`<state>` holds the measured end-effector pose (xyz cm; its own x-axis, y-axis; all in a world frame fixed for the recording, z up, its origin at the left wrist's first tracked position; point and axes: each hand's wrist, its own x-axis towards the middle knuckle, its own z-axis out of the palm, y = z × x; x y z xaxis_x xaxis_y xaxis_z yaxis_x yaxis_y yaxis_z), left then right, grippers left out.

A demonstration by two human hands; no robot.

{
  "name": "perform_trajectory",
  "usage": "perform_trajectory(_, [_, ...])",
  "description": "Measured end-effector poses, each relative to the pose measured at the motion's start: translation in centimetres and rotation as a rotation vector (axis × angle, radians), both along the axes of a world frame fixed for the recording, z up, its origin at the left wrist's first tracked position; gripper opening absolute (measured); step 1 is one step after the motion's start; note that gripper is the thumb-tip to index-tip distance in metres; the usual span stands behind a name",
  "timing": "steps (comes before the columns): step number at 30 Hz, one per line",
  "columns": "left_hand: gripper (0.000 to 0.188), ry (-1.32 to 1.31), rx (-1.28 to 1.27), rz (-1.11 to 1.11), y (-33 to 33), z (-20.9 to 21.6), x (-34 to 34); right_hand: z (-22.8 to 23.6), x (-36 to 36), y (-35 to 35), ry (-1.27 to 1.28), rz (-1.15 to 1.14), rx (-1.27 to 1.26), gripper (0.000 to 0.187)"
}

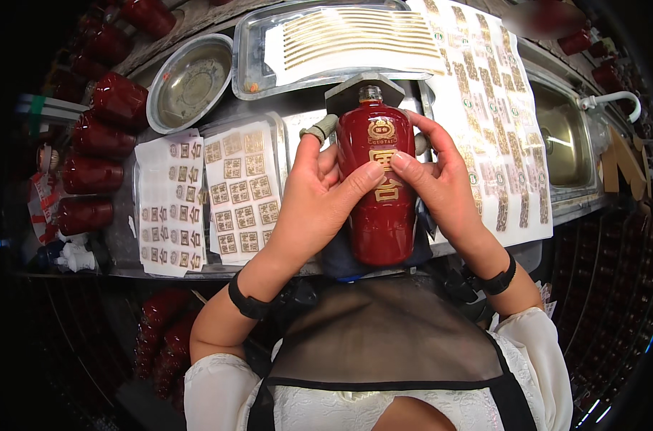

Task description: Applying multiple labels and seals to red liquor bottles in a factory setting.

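Both hands on one red bottle (381, 230), its clear neck pointing away from the person, gold markings facing up. Left hand (325, 188) curved round the bottle's left side, thumb laid on the front; right hand (445, 188) mirrors it, thumb near the other over the gold markings. Dark band on each wrist. Grey block (341, 95) just beyond the neck. Left of the bottle, on the bench: two pale sheets, the outer sheet (154, 237) and the inner sheet (218, 154), both bearing gold-brown marks. Farther off, metal bowl (190, 85) beside a tray (250, 43) holding a gold-striped sheet (355, 43). To the right, large patterned sheet (538, 208), then sink (570, 136) with white tap (613, 100). Red vessels (93, 176) at far left.
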<state>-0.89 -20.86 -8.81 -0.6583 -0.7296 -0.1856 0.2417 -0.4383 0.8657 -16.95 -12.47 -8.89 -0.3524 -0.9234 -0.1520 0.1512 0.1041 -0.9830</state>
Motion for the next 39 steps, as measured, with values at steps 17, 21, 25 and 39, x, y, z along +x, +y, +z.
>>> perform_trajectory(17, [0.045,0.001,0.011,-0.033,0.0,0.0,0.5,0.0,-0.3,0.1,-0.022,0.008,0.020,0.069])
perform_trajectory(21, [0.048,-0.060,-0.013,-0.072,0.7,0.0,0.8,0.0,-0.4,0.7,0.034,0.028,0.020,0.072])
perform_trajectory(25, [0.054,-0.071,-0.008,-0.082,0.9,-0.1,0.8,0.2,-0.2,0.9,0.168,0.022,0.056,0.074])
perform_trajectory(39, [0.056,-0.060,-0.081,-0.081,1.2,-0.7,1.0,-0.1,-0.2,1.3,0.107,0.038,0.064,0.078])
